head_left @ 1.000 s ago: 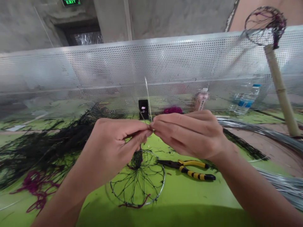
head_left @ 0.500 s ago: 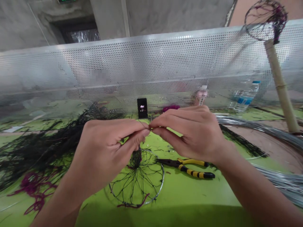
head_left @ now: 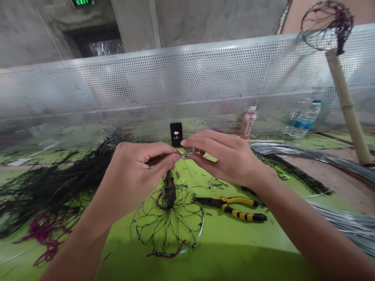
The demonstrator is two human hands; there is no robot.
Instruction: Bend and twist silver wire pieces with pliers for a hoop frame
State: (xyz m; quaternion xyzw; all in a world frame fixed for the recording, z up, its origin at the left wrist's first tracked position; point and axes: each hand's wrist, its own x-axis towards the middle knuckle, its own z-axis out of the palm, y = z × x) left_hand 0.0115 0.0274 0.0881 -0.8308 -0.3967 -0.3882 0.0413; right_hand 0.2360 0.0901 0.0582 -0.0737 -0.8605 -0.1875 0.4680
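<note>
My left hand [head_left: 137,175] is closed in a pinch, thumb against forefinger, on a thin dark strand. Close by, my right hand [head_left: 225,156] has its fingers curled around a slim silvery metal piece [head_left: 190,153] that reaches toward the left fingertips; its exact kind is too small to tell. Below them, black netting [head_left: 170,195] is tied around a wire ring [head_left: 202,218] on the green table. Its bunched end rises toward my left hand and is partly hidden there. A purple cord [head_left: 170,255] crosses the ring's near edge. Long-nose pliers [head_left: 231,207] with yellow-black handles lie beside the ring.
A heap of black netting [head_left: 73,175] and purple yarn [head_left: 43,234] lie left. Coiled wire [head_left: 345,222] and a bamboo pole [head_left: 348,109] are right. A phone [head_left: 176,134], a pink bottle [head_left: 249,121] and a water bottle [head_left: 306,121] stand before a perforated metal panel [head_left: 190,78].
My right hand has shifted slightly left and its fingertips have parted from the pinch. The silvery piece now shows between the hands, and more of the net's bunched end is uncovered.
</note>
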